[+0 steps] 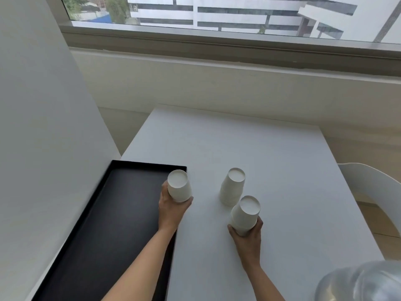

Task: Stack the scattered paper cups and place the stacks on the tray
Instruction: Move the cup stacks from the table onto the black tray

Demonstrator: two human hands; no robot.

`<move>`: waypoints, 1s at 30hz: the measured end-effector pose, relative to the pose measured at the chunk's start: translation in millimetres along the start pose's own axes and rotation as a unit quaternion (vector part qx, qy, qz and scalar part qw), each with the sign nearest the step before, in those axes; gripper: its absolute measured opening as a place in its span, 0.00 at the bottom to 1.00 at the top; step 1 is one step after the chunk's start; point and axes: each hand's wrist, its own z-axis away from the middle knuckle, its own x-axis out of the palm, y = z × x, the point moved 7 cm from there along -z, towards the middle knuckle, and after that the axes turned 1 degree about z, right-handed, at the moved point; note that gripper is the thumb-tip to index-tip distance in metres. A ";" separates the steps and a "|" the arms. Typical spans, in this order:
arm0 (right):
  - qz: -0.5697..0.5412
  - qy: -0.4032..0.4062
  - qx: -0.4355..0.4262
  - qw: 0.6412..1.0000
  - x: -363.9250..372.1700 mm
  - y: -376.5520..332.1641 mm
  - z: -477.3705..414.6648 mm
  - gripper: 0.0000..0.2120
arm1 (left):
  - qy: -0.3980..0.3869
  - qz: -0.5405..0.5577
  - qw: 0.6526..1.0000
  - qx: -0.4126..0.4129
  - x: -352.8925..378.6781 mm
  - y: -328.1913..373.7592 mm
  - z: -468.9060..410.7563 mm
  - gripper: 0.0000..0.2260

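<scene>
White rectangular table [271, 170] set against a wall below a wide window; a building front shows through the glass. No brand, label or writing readable on anything in view; cups and tray are plain.

Shallow black rectangular tray [121, 213] lies along the table's left edge, long side running away from the camera. Its floor is bare.

Left hand [171, 209] reaches in over the tray's right rim, fingers closed around the lower part of an upside-down stack of white paper cups [179, 185]. Flat base of that stack faces up, tilted slightly toward the camera. Stack sits at the tray's far right corner, over the rim line; cannot tell whether it is touching down or held just above.

Right hand [248, 235] is clamped on a second upside-down white paper cup stack [245, 216], thumb on the left side, fingers wrapped round the right. This stack is over the table, right of the tray and well apart from it, leaning a little.

Third inverted white cup stack [232, 186] stands free on the table, just beyond the right-hand one and very close to it, no hand on it. Nested rims are visible near its bottom.

White moulded chair back [373, 187] past the table's right edge. Crumpled clear plastic bag [360, 281] at lower right corner.
</scene>
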 end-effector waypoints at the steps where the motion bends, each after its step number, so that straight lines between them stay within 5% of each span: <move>1: 0.004 -0.001 0.001 1.000 4.1 -0.5 3.4 0.39 | 0.007 0.003 1.000 -0.007 -8.4 -3.7 -5.7 0.35; 14: 0.052 -0.015 0.015 0.998 62.3 -27.3 22.9 0.40 | 0.041 -0.023 0.998 -0.044 -100.6 -45.9 -73.7 0.32; 30: 0.014 -0.024 -0.022 0.999 112.5 -73.0 3.3 0.37 | 0.062 -0.058 0.995 -0.055 -130.7 -62.1 -142.8 0.30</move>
